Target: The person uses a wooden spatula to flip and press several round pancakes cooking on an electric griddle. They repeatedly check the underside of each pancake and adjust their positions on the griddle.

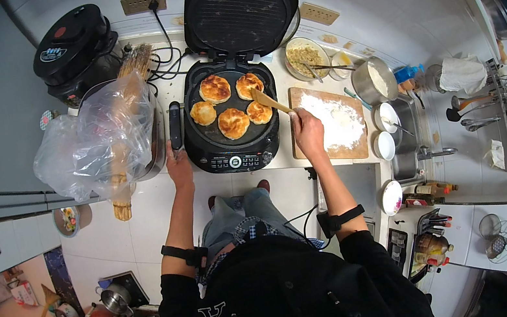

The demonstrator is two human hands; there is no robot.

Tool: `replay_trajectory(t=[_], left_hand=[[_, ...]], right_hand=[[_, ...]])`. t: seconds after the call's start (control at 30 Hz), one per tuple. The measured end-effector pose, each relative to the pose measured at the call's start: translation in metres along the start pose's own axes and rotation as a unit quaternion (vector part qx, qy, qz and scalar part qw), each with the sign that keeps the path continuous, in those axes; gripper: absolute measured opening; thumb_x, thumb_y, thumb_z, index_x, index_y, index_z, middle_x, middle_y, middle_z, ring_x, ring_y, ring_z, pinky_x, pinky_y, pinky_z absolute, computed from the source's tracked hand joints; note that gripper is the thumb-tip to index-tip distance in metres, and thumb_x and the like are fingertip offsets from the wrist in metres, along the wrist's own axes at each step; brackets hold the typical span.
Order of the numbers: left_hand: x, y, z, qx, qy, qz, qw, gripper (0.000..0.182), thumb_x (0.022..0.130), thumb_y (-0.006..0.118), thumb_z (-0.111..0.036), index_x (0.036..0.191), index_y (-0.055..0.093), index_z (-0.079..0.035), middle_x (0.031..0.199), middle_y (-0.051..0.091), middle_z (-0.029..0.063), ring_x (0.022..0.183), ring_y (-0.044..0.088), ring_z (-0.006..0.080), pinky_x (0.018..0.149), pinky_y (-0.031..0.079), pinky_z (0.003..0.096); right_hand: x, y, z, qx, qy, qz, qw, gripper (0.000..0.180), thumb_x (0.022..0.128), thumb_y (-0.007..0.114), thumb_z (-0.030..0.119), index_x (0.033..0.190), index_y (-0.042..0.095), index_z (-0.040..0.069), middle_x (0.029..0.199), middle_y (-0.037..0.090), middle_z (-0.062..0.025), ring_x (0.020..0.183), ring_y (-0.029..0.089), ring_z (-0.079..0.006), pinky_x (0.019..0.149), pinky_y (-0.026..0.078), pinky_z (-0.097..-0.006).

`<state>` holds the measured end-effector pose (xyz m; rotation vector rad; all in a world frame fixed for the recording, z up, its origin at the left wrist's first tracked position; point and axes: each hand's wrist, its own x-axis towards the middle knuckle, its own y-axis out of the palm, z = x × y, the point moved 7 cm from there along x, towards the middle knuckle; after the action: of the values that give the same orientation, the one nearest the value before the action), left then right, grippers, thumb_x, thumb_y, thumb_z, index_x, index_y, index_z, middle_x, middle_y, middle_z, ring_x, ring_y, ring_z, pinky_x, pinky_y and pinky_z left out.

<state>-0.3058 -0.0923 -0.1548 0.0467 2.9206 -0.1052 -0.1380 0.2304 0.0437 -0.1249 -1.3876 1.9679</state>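
Observation:
My right hand (309, 133) grips a wooden spatula (267, 101). The spatula's blade reaches over the griddle, between two browned flatbreads at the right. On the black griddle plate (210, 133) lie several round flatbreads (233, 123) with golden and dark brown tops. The electric griddle's lid (239, 10) stands raised behind it. To the left, at the counter's front edge, is my left hand (179, 167), by the lower end of a black handle (175, 126). Whether its fingers close on that handle is unclear. Below the plate, the griddle's front carries a control panel (235, 162).
A floured wooden board (296, 98) lies to the right, below a bowl of chopped filling (311, 54). Beyond are a metal pot (362, 80), small white bowls (384, 145) and the sink (402, 166). Plastic bags (96, 128) and an electric cooker (70, 53) crowd the left.

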Motion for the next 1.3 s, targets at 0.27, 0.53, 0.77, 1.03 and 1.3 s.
replay_trajectory(t=[0.27,0.53,0.77,1.03,1.3], left_hand=[[-0.002,0.001,-0.006,0.015,-0.024,0.01,1.0,0.059,0.088,0.057,-0.001,0.145,0.045,-0.015,0.103,0.062,0.0075,0.089,0.057,0.0151,0.084,0.045,0.0275],[-0.002,-0.001,-0.007,0.014,-0.014,0.013,1.0,0.059,0.088,0.058,-0.001,0.144,0.046,-0.015,0.1,0.06,0.0063,0.087,0.056,0.0146,0.084,0.045,0.0272],[-0.006,0.0,-0.01,0.012,-0.042,0.016,0.999,0.059,0.089,0.057,-0.001,0.145,0.044,-0.016,0.1,0.057,0.0042,0.087,0.054,0.0135,0.083,0.044,0.0267],[-0.007,0.001,-0.015,-0.015,-0.046,0.024,0.999,0.06,0.09,0.056,-0.002,0.147,0.043,-0.016,0.103,0.056,0.0036,0.089,0.053,0.0125,0.084,0.043,0.0253],[-0.008,-0.001,-0.017,0.009,-0.022,0.01,1.0,0.06,0.089,0.056,-0.002,0.146,0.043,-0.015,0.115,0.061,0.0084,0.096,0.058,0.016,0.09,0.044,0.0275]], right_hand=[[0.009,0.02,0.015,0.062,-0.036,0.028,0.997,0.02,0.094,0.058,0.021,0.088,0.062,0.002,0.077,0.063,-0.0229,0.07,0.062,-0.0427,0.062,0.049,-0.0485],[0.015,0.023,0.017,-0.033,-0.01,0.036,0.999,0.017,0.094,0.057,0.02,0.093,0.065,0.005,0.083,0.066,-0.021,0.075,0.065,-0.0398,0.065,0.051,-0.0468],[0.017,0.022,0.045,0.099,-0.029,0.053,0.993,0.019,0.093,0.059,0.021,0.092,0.066,0.003,0.082,0.066,-0.0218,0.074,0.064,-0.0411,0.065,0.051,-0.0471],[0.048,0.081,0.101,0.086,-0.091,0.078,0.989,0.021,0.093,0.059,0.022,0.095,0.067,0.002,0.081,0.065,-0.0228,0.075,0.064,-0.0399,0.066,0.051,-0.0454],[0.047,0.068,0.079,0.017,-0.04,0.046,0.998,0.021,0.093,0.057,0.021,0.082,0.061,0.003,0.077,0.066,-0.0188,0.072,0.065,-0.0387,0.06,0.051,-0.0472]])
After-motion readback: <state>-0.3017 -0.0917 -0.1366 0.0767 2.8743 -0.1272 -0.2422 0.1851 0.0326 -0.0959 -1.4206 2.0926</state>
